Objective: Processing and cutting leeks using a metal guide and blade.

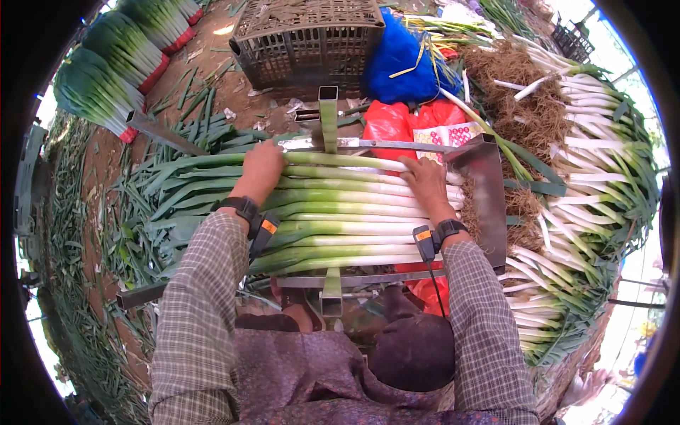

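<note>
Large green onions [340, 209], thick and leek-like, lie side by side across a metal frame [489, 205], white ends right and green leaves left. My left hand [263, 167] is closed on the green part of the farthest green onion [340, 160]. On the white end of that same onion, my right hand [427, 178] has its fingers bent and pressed down. Both hands rest at the far edge of the row. Part of each grip is hidden under the fingers. A dark strap with a small device circles each wrist.
Trimmed bundles with red bases [99, 88] stand at far left. A dark plastic crate [308, 42] and blue netting [407, 64] sit beyond the frame, red plastic bags [386, 127] under it. A rooty onion heap [595, 177] fills the right; loose leaves litter the left ground.
</note>
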`<state>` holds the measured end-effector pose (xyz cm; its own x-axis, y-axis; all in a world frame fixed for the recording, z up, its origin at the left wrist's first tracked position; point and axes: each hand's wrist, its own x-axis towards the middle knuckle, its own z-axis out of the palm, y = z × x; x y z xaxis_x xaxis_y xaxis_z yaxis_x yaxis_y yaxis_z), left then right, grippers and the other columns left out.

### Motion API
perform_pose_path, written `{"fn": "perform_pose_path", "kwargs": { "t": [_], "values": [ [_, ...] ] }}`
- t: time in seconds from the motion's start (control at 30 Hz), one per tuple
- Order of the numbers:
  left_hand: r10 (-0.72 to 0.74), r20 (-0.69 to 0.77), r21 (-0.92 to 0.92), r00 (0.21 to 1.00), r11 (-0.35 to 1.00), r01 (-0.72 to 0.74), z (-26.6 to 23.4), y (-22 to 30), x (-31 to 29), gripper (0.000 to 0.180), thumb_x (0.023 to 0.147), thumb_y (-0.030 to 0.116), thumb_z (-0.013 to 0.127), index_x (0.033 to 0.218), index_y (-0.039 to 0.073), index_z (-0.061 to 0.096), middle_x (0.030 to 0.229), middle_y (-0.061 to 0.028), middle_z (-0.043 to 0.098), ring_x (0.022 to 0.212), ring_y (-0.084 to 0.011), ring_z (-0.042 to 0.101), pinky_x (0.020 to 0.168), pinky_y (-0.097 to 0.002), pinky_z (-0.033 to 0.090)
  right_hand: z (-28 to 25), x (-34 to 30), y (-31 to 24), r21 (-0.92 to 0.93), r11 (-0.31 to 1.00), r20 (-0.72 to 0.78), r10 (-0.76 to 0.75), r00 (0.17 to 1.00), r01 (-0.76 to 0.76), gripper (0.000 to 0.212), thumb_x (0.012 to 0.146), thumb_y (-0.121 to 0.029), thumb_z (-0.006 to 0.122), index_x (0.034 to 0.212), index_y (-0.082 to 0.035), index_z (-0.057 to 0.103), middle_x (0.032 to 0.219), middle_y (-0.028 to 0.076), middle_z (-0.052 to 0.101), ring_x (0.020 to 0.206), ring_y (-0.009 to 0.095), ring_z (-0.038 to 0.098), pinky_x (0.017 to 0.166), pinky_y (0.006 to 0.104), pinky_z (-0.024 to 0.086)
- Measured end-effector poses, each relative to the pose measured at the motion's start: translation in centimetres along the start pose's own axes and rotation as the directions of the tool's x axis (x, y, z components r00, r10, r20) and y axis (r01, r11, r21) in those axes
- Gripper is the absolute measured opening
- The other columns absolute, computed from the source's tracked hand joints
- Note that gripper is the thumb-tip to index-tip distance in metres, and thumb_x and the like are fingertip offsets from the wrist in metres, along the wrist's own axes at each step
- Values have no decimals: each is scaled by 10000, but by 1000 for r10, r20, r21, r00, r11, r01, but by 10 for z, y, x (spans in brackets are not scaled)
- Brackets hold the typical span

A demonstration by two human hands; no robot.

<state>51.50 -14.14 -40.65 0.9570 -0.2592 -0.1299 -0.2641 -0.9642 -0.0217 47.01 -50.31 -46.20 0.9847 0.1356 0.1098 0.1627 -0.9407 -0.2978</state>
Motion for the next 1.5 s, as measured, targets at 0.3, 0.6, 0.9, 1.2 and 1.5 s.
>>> {"fn": "perform_pose_path", "kwargs": {
  "t": [0.3, 0.6, 0.9, 1.2, 1.5],
  "values": [
    [165, -218, -247, 962, 944, -218, 19, 14, -7, 367, 834, 232, 560, 1169, 84, 578, 974, -160, 605, 891, -361, 567, 784, -447, 453, 2, 5, 21, 36, 998, 18, -47, 999, 47, 310, 820, -275, 561, 1104, -175, 633, 933, 99, 608, 931, 286, 571, 815, 468, 401],
    [568, -320, 327, 759, 818, -474, 69, -65, -8, 319, 847, 200, 544, 1139, 77, 583, 1076, -189, 569, 887, -367, 528, 738, -456, 452, -163, -124, -61, 590, 791, -158, -83, 984, 162, 295, 801, -120, 601, 1084, -40, 580, 1004, 128, 556, 1028, 281, 529, 927, 378, 407],
    [374, -178, 149, 910, 925, -351, 71, -31, -4, 361, 917, 269, 457, 1191, 42, 520, 1042, -232, 513, 939, -428, 508, 787, -485, 413, -127, -397, 120, 799, 81, 100, 959, 264, -596, 210, 870, -135, 574, 1045, -26, 613, 920, 80, 616, 725, 131, 600, 583, 274, 498],
    [231, -165, 6, 959, 972, -233, 74, -34, -4, 396, 925, 259, 447, 1231, 9, 477, 1046, -248, 519, 958, -433, 502, 804, -484, 408, -66, -395, 258, 650, 16, -187, 972, -140, -760, 638, 745, -225, 694, 1242, 70, 422, 895, 241, 642, 867, 397, 619, 746, 432, 499],
    [188, -196, 37, 962, 982, -185, 74, -37, -11, 421, 940, 266, 425, 1254, -11, 468, 1116, -254, 519, 1000, -424, 505, 851, -471, 409, -136, -403, 112, 975, -212, 224, 929, 296, -72, 243, 883, -165, 465, 988, 45, 528, 820, 142, 600, 757, 257, 612, 669, 387, 507]
  ]
}}
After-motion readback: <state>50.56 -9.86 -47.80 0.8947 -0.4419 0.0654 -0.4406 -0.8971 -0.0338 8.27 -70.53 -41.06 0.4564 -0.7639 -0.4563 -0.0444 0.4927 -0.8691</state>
